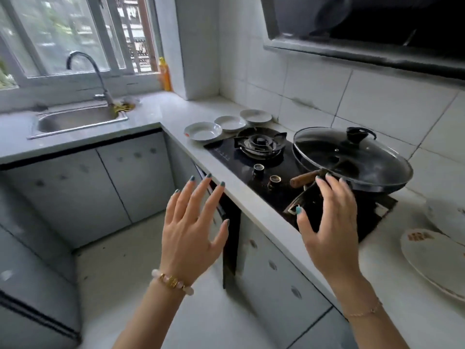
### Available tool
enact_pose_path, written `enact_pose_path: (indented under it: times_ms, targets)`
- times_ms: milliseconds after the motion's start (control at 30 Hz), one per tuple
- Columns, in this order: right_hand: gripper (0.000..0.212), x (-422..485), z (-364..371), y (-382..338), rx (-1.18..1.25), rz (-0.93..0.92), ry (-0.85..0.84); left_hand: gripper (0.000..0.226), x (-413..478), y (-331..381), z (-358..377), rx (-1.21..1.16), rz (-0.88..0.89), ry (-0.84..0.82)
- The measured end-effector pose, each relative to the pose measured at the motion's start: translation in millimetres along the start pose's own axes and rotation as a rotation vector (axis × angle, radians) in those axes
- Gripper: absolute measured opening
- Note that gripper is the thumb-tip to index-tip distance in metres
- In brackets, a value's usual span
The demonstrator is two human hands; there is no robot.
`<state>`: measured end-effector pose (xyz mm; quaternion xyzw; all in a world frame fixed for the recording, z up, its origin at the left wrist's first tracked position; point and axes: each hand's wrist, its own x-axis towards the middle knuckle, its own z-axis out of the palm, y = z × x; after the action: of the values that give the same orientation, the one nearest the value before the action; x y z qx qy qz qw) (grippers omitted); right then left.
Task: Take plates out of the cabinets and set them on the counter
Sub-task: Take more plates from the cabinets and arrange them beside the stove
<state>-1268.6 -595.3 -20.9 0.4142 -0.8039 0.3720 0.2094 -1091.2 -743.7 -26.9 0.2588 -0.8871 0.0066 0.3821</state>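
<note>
Three small white plates stand in a row on the pale counter (pixel 176 114) behind the stove: a near one (pixel 202 131), a middle one (pixel 229 122) and a far one (pixel 255 115). Two larger oval plates lie on the counter at the right edge, one (pixel 432 258) nearer me, one (pixel 448 217) behind it. My left hand (pixel 192 231) hovers with fingers spread, in front of the lower cabinets (pixel 274 278). My right hand (pixel 332 222) is raised with fingers spread over the stove's front edge. Both hands hold nothing. A cabinet door (pixel 230 238) under the stove stands ajar.
A black gas stove (pixel 261 152) carries a black wok with a glass lid (pixel 349 157) and a wooden handle. A steel sink (pixel 78 119) with a tap sits at left under the window. An orange bottle (pixel 164 74) stands on the sill. A range hood (pixel 364 23) hangs above.
</note>
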Motion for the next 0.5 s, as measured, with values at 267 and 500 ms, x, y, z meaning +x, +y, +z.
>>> enact_pose_path:
  times_ms: [267, 500]
  targets:
    - [0.060, -5.2, 68.4, -114.9, 0.110, -0.138, -0.145, 0.058, -44.0, -111.3, -70.5, 0.202, -0.193, 0.055]
    - [0.061, 15.6, 126.3, -171.6, 0.142, -0.267, -0.221, 0.058, -49.6, -172.5, -91.8, 0.321, -0.322, 0.049]
